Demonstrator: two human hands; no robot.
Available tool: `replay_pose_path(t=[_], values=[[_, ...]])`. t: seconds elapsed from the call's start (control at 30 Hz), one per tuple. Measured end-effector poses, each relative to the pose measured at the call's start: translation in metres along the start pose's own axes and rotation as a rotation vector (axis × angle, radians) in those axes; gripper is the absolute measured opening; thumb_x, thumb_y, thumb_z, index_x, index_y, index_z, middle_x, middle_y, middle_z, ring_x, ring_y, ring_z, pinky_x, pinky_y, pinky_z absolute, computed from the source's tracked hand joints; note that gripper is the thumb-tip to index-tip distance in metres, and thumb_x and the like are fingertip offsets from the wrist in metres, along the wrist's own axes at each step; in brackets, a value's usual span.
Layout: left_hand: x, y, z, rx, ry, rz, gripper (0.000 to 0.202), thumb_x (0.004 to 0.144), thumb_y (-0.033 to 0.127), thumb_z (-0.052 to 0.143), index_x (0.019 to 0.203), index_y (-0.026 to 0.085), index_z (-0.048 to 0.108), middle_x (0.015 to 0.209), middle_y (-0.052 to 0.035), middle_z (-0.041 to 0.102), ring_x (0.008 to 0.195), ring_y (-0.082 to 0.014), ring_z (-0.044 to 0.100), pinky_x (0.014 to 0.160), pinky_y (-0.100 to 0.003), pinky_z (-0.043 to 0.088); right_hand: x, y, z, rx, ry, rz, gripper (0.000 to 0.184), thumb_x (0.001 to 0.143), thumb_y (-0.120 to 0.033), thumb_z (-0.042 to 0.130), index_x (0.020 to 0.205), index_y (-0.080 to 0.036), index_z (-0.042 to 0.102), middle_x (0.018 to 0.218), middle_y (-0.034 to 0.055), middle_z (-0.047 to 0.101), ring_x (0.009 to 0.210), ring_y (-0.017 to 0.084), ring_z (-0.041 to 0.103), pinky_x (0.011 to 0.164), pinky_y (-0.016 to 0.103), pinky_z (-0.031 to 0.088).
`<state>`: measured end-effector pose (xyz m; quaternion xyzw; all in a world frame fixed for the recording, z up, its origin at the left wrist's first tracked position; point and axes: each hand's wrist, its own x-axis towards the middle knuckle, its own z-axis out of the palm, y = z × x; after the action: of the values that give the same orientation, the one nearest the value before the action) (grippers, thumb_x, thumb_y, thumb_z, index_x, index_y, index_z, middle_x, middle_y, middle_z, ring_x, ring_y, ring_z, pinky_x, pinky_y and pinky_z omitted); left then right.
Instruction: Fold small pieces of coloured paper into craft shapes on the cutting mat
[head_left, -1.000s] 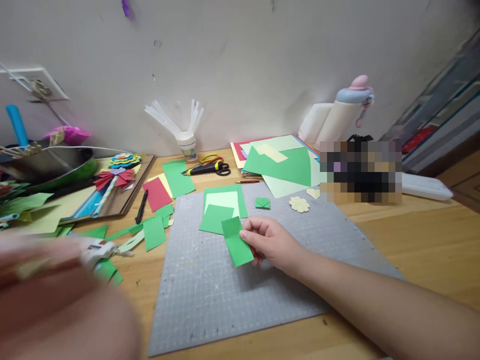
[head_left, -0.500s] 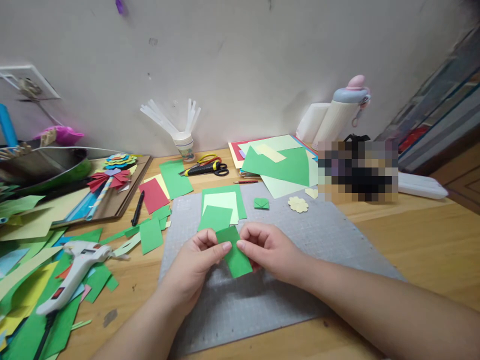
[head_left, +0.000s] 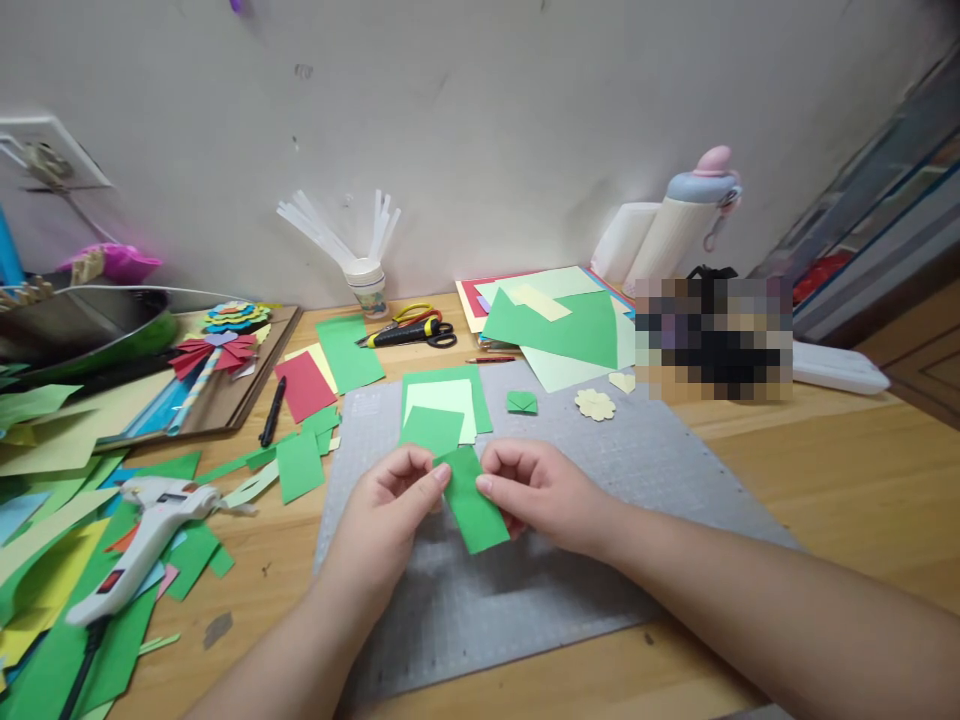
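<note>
Between both hands I hold a green paper rectangle [head_left: 475,510], tilted above the grey cutting mat [head_left: 570,590]. My left hand [head_left: 401,497] pinches its upper left edge, the thumb lying on top. My right hand [head_left: 536,490] grips the right edge, thumb on the front and the other fingers curled behind it. Just beyond lie green and pale green paper sheets [head_left: 441,400], partly overlapping. A small green paper envelope [head_left: 522,402] rests on the mat, with a cream scalloped paper flower [head_left: 595,404] and a cream paper heart [head_left: 622,383] to its right.
On the left lie a white glue gun [head_left: 142,545], green paper scraps [head_left: 300,467] and a black pen [head_left: 273,412]. At the back are a utility knife [head_left: 401,333], a paper cup with white strips [head_left: 367,290], a paper stack [head_left: 577,325] and a bottle [head_left: 675,230].
My left thumb has slid up and left toward the paper's top corner. The green rectangle is turned slightly, and the view has shifted a little.
</note>
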<state>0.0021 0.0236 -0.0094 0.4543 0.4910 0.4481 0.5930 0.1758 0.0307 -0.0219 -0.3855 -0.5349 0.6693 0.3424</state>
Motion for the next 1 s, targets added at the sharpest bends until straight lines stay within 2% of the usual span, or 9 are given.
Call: replay_pose_path(t=[0.1,0.27,0.37,0.5,0.53,0.63,0.7,0.83,1.0], values=[[0.001,0.0,-0.003,0.048,0.049,0.063,0.02,0.069,0.028,0.074,0.064,0.018,0.057,0.062,0.0045,0.05,0.06,-0.0101,0.044,0.057,-0.02,0.033,0.0,-0.001,-0.001,0.0,0.001,0.019,0.019,0.079,-0.032,0.057,0.07,-0.019,0.047,0.052,-0.0081,0.047,0.043,0.006,0.047,0.042,0.017,0.041],[0.004,-0.002,-0.007,0.012,0.07,0.073,0.016,0.067,0.023,0.076,0.064,0.017,0.061,0.063,0.0038,0.056,0.059,-0.009,0.045,0.056,-0.019,0.034,0.001,-0.002,-0.001,0.03,0.002,0.019,0.019,0.078,-0.03,0.058,0.068,-0.019,0.047,0.05,-0.0084,0.048,0.042,0.006,0.047,0.041,0.016,0.039],[0.005,0.0,-0.006,-0.109,0.053,0.037,0.015,0.072,0.024,0.072,0.066,0.018,0.059,0.06,0.0048,0.053,0.056,-0.0083,0.044,0.055,-0.018,0.035,0.001,-0.001,-0.001,0.037,0.005,0.013,0.019,0.078,-0.03,0.059,0.068,-0.019,0.046,0.05,-0.0088,0.048,0.041,0.005,0.047,0.04,0.016,0.039],[0.006,0.001,-0.003,-0.284,0.07,0.025,0.011,0.08,0.027,0.064,0.077,0.02,0.056,0.073,0.0042,0.055,0.06,-0.0082,0.047,0.056,-0.019,0.038,0.002,0.0,-0.002,0.045,0.052,0.006,0.023,0.079,-0.034,0.059,0.067,-0.019,0.046,0.048,-0.0082,0.05,0.039,0.006,0.048,0.039,0.016,0.039],[0.005,0.001,-0.002,-0.269,0.057,0.009,0.012,0.08,0.029,0.064,0.079,0.02,0.056,0.074,0.0038,0.055,0.06,-0.0082,0.047,0.056,-0.019,0.037,0.002,0.001,-0.002,0.05,0.063,0.002,0.023,0.079,-0.036,0.058,0.068,-0.019,0.047,0.048,-0.0078,0.051,0.039,0.006,0.049,0.039,0.016,0.038],[0.001,-0.004,0.002,-0.107,-0.037,-0.061,0.018,0.081,0.034,0.062,0.075,0.018,0.055,0.06,0.0052,0.049,0.054,-0.0079,0.042,0.051,-0.018,0.033,0.002,0.003,0.0,0.076,0.069,-0.02,0.024,0.08,-0.038,0.058,0.07,-0.019,0.048,0.05,-0.0067,0.055,0.041,0.007,0.051,0.041,0.017,0.04],[0.0,-0.006,0.004,-0.006,-0.024,-0.045,0.02,0.079,0.032,0.063,0.07,0.017,0.053,0.054,0.0068,0.043,0.052,-0.0074,0.038,0.05,-0.017,0.031,0.001,0.004,0.002,0.086,0.043,-0.003,0.024,0.08,-0.038,0.059,0.071,-0.019,0.048,0.051,-0.0062,0.057,0.042,0.008,0.054,0.042,0.018,0.042],[0.001,-0.005,0.004,0.072,0.025,0.012,0.021,0.077,0.032,0.063,0.068,0.017,0.052,0.057,0.007,0.043,0.053,-0.0073,0.035,0.049,-0.017,0.029,-0.001,0.002,0.005,0.076,-0.013,0.081,0.024,0.078,-0.036,0.06,0.068,-0.018,0.047,0.05,-0.0061,0.057,0.041,0.008,0.054,0.043,0.019,0.043],[0.001,-0.005,0.004,0.165,-0.024,0.063,0.023,0.082,0.035,0.057,0.069,0.017,0.052,0.058,0.0067,0.041,0.054,-0.0087,0.035,0.05,-0.019,0.03,-0.002,0.0,0.005,0.098,0.022,0.046,0.024,0.079,-0.034,0.06,0.067,-0.019,0.047,0.05,-0.0061,0.057,0.041,0.007,0.053,0.044,0.02,0.043]])
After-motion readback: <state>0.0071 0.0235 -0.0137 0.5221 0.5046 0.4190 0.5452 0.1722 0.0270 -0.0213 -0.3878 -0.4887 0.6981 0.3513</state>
